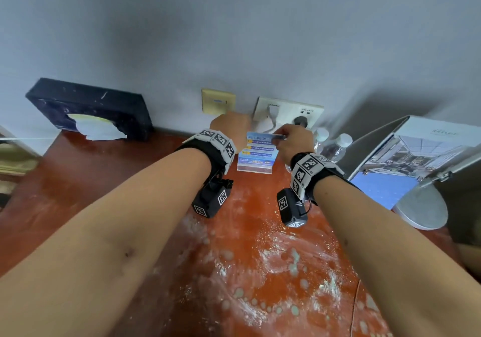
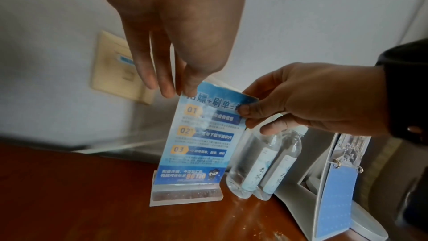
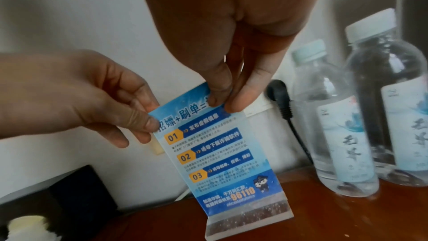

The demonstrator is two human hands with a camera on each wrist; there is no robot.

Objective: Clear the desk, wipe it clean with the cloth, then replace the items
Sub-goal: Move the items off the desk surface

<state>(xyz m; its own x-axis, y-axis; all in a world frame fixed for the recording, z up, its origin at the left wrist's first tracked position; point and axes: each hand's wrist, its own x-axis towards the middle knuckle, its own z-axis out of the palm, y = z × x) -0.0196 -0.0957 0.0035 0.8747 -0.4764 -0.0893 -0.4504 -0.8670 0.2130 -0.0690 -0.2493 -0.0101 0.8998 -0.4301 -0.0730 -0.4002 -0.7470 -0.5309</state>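
a: so, the blue notice card [image 3: 208, 146] stands in its clear acrylic stand [image 2: 185, 192] near the back edge of the desk [image 1: 109, 185], close to the wall. both hands are on the card's top edge.

b: how do they hold it?

a: the left hand [image 3: 92, 94] pinches the top left corner between thumb and fingers; the right hand [image 2: 308, 98] pinches the top right corner the same way. the stand's base sits flat on the wood.

b: then i'd judge this a lift of the sign off the desk. but the card may slide out of its slot and leave the stand behind.

a: right. better to drop one hand to the base and carry stand and card together, upright.

b: neighbours?

a: two water bottles [image 2: 261, 162] stand just beside it toward the right edge, so lift straight up before swinging away. a plugged cable [image 3: 284, 109] hangs behind. white powdery smears [image 1: 281, 266] cover the front of the desk, so set the sign elsewhere.
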